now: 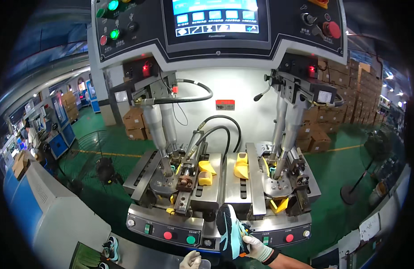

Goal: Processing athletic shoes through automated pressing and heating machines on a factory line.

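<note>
My right hand [257, 248], in a pale glove with a dark band at the wrist, grips a light-blue and black sports shoe [234, 235]. The shoe is held upright, toe up, with its dark sole turned to the left, in front of the machine's front panel. At the lower edge my left hand [190, 260], also gloved, has its fingers curled closed; whatever they hold, if anything, is hidden. Beside it lies a small clear plastic piece [205, 263], cut off by the frame edge.
A two-station press [216, 179] stands ahead, with yellow blocks [242, 166], hoses and metal columns. Its front panel [166, 226] carries coloured buttons; a lit screen [216, 18] is above. More shoes [111, 249] lie lower left. Floor fans [106, 169] and stacked cartons [346, 85] stand around.
</note>
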Tool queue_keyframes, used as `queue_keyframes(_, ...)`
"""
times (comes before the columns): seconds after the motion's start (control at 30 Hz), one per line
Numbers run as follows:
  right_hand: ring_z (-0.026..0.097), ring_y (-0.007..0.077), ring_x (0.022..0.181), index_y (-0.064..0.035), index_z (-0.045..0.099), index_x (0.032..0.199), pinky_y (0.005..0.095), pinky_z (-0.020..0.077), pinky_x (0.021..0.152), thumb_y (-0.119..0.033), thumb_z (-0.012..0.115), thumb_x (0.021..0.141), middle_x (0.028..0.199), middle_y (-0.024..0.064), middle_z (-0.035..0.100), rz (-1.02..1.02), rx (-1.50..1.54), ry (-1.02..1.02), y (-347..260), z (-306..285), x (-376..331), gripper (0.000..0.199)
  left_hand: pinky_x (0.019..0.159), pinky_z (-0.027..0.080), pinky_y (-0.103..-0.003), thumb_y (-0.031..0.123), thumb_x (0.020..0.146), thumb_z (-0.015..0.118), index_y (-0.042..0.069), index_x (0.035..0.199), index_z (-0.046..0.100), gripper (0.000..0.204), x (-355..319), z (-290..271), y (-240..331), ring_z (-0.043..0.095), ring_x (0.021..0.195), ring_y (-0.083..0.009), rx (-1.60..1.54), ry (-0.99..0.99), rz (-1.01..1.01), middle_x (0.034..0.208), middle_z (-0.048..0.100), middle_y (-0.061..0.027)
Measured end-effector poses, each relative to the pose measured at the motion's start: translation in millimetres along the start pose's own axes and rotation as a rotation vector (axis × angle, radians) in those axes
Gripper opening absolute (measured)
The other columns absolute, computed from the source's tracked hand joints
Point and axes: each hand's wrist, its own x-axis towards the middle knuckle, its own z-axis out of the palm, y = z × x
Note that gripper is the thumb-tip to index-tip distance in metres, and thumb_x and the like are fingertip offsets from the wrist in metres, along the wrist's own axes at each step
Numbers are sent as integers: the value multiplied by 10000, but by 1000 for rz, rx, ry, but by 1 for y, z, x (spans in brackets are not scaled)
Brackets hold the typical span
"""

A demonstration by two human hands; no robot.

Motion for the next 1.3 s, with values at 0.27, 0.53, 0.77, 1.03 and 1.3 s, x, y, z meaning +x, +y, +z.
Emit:
queue_keyframes(0.27, 672, 290, 1127, -70, 542, 1379, 474, 517, 1021, -218, 716, 895, 1258, 128, 676, -82, 107, 41, 16, 23, 0, 535, 974, 514, -317, 93, 970, 656, 12, 1328, 595, 372, 5, -3, 12, 652, 1106, -192, 21, -141, -82, 1190, 695, -129)
queue_keyframes(0.53, 692, 238, 1085, -82, 578, 1346, 418, 544, 978, -240, 686, 936, 1225, 93, 697, -21, 92, 55, 56, 55, 6, 452, 976, 509, -332, 92, 972, 647, 2, 1312, 594, 356, -20, -57, -41, 647, 1112, -218, 173, -12, 45, 1189, 685, -147)
queue_keyframes(0.77, 668, 223, 1124, -105, 573, 1362, 402, 536, 984, -256, 695, 928, 1253, 71, 685, -45, 67, 64, 62, 92, -7, 476, 984, 503, -339, 115, 975, 651, -20, 1313, 588, 370, -41, -86, -63, 642, 1108, -213, 200, 44, -44, 1195, 683, -146)
queue_keyframes(1.03, 661, 228, 1122, -83, 551, 1377, 407, 540, 967, -264, 716, 906, 1272, 80, 668, -150, 5, 169, 48, 102, -14, 530, 922, 543, -317, 96, 970, 643, -55, 1285, 586, 355, 11, -73, 9, 682, 1054, -199, 191, 51, 130, 1170, 695, -147)
queue_keyframes(1.3, 666, 281, 1139, -2, 484, 1408, 435, 553, 980, -224, 756, 869, 1278, 154, 651, -284, -17, 30, 31, 92, -9, 643, 947, 542, -330, 26, 962, 614, -44, 1328, 549, 378, 133, -60, 134, 671, 1110, -226, 461, 43, 458, 1242, 648, -155)
